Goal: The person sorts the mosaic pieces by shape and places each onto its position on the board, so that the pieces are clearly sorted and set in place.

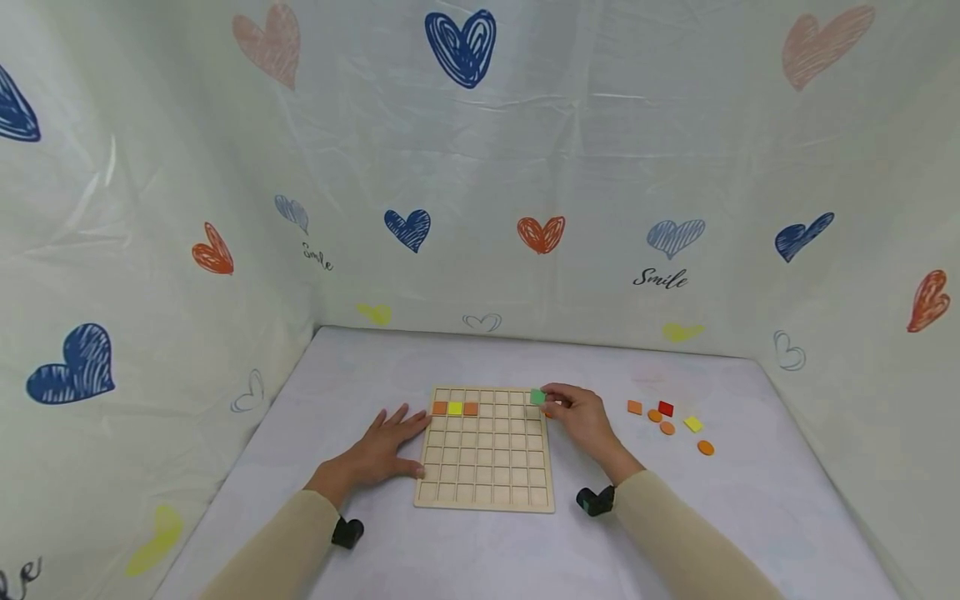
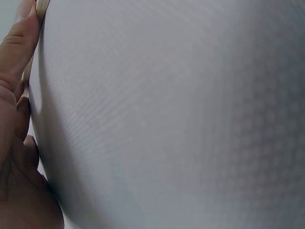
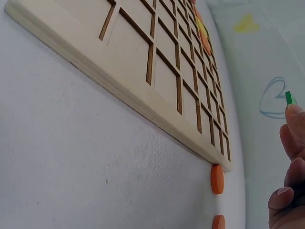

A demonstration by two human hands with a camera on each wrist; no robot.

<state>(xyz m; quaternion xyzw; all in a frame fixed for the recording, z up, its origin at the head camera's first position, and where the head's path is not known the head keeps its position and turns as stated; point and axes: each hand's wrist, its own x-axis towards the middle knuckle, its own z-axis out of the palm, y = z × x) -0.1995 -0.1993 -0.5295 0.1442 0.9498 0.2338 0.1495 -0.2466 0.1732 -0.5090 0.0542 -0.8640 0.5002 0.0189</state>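
Note:
A light wooden grid board (image 1: pixel 484 479) lies on the table. In its second row from the far side sit an orange square tile (image 1: pixel 440 408), a yellow square tile (image 1: pixel 455 408) and another orange square tile (image 1: pixel 471 409). My left hand (image 1: pixel 378 450) spreads its fingers against the board's left edge, the thumb lower down on that edge. My right hand (image 1: pixel 581 421) pinches a green square tile (image 1: pixel 537 397) by its side, over the board's far right corner. In the right wrist view the green tile (image 3: pixel 289 98) shows edge-on at the fingertips, raised above the board.
Right of the board lie an orange square (image 1: pixel 634 407), a red square (image 1: pixel 666 409), a yellow square (image 1: pixel 693 424) and several orange discs (image 1: pixel 706 447). One orange disc (image 3: pixel 217 179) lies against the board's right edge. A white curtain (image 1: pixel 480 167) with printed hearts surrounds the table.

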